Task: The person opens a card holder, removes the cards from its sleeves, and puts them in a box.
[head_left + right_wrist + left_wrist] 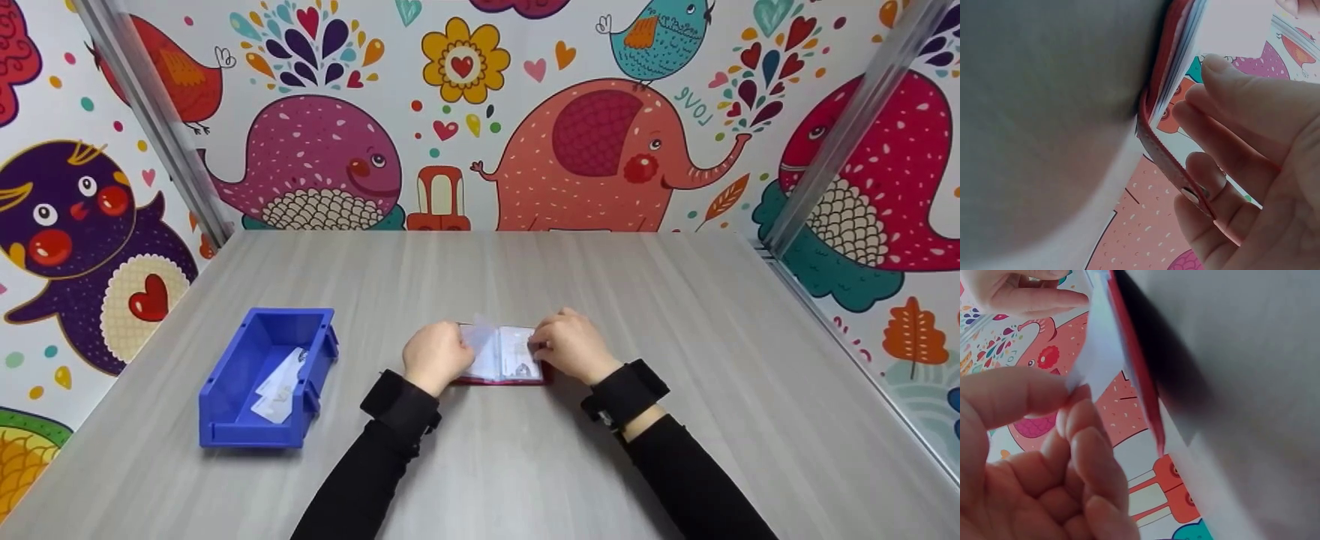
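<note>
A small red card holder [501, 382] lies spread on the table, its clear sleeves upward. My left hand [436, 354] pinches a thin clear sleeve [1102, 349] between thumb and index finger, lifting it off the left side. At the right edge is my right hand [574, 345], its fingers loosely bent beside the pages. In the right wrist view, a red strap [1168, 160] with a metal snap runs from the cover past the lower fingers of that hand. A card with a grey print [521, 367] shows in the right-hand sleeve.
On the left of the table [495, 465] stands a blue plastic bin [251, 436] with several white cards [279, 388] in it. Printed cartoon panels with metal posts [154, 120] bound the table at the back and sides.
</note>
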